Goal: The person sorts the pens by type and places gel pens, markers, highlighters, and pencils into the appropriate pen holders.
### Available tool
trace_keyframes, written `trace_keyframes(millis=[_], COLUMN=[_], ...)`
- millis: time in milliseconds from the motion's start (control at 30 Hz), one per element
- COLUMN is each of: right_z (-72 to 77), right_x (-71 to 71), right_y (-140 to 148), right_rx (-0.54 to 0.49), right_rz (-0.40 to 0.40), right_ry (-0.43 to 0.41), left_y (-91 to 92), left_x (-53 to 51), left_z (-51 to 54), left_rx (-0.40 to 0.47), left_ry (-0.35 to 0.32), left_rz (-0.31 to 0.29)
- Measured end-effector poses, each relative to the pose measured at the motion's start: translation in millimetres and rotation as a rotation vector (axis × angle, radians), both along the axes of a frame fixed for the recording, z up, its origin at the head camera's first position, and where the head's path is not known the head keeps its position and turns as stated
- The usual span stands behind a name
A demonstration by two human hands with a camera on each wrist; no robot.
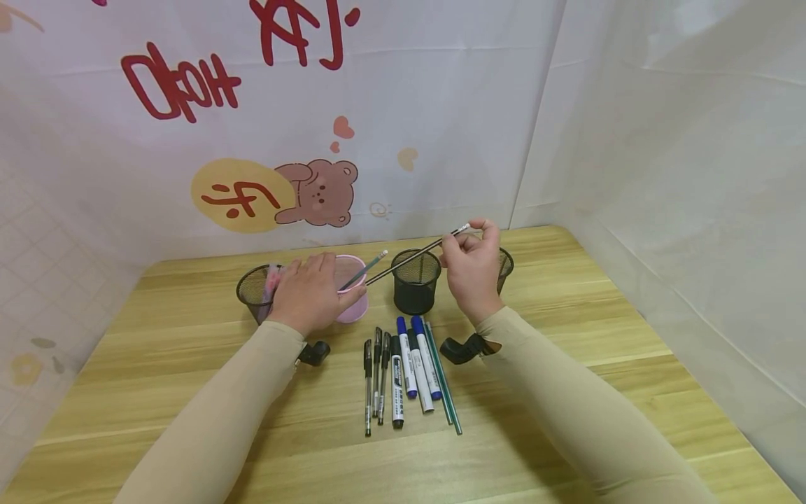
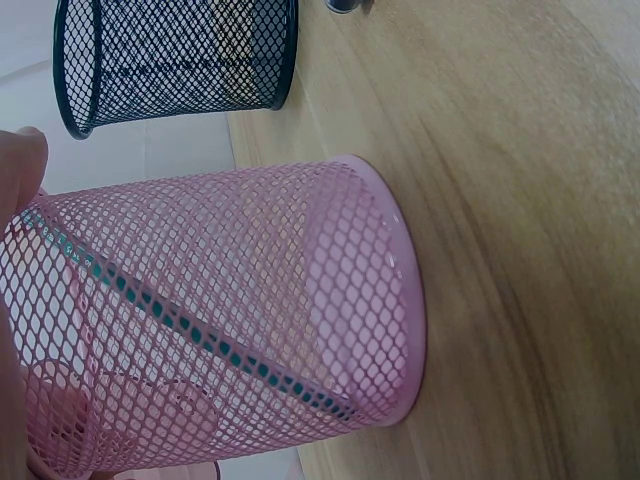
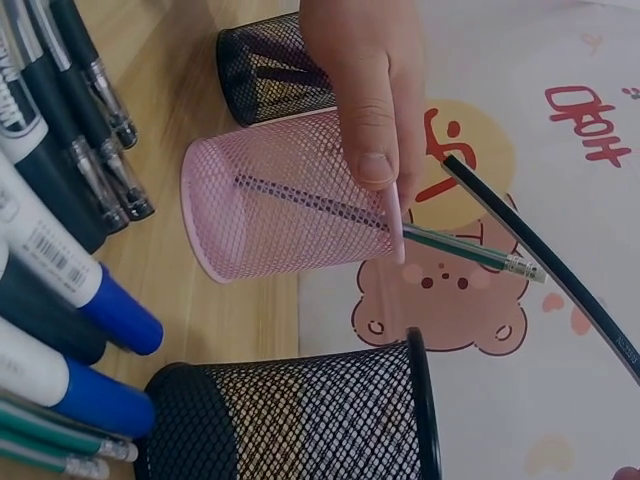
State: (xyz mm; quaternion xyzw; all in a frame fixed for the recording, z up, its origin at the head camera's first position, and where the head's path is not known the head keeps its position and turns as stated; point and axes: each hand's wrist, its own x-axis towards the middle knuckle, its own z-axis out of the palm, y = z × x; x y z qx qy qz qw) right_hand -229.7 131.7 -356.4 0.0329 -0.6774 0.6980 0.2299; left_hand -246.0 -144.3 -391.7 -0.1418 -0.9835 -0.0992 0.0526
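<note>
My left hand grips the rim of a pink mesh cup, thumb on the near side. A green pencil leans inside the cup, its eraser end sticking out past the rim; its lower part shows through the mesh in the left wrist view. With thumb and fingertips, my right hand pinches a dark pencil near its white eraser end. That pencil slants down to the left over a black mesh cup. In the head view its lower end lies close to the pink cup's rim.
Another black mesh cup holding pink items stands at the left, and one is partly behind my right hand. In front lie black pens, several markers and green pencils. A printed wall sheet rises behind the table.
</note>
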Motion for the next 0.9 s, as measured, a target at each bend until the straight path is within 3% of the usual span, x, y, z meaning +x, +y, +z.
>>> trace_keyframes(millis=[500,900], right_z=[1.6,-6.8], right_x=[-4.8,-9.2], right_y=[-9.6,-22.6], right_rx=[-0.035,0.028], right_rz=[-0.055,-0.057], right_ry=[0.020,0.029], left_y=[0.1,0.8], left_x=[0.8,1.4], left_z=[0.7,0.7], left_rx=[-0.006,0.005], left_ry=[0.006,0.003], left_rz=[-0.001,0.001])
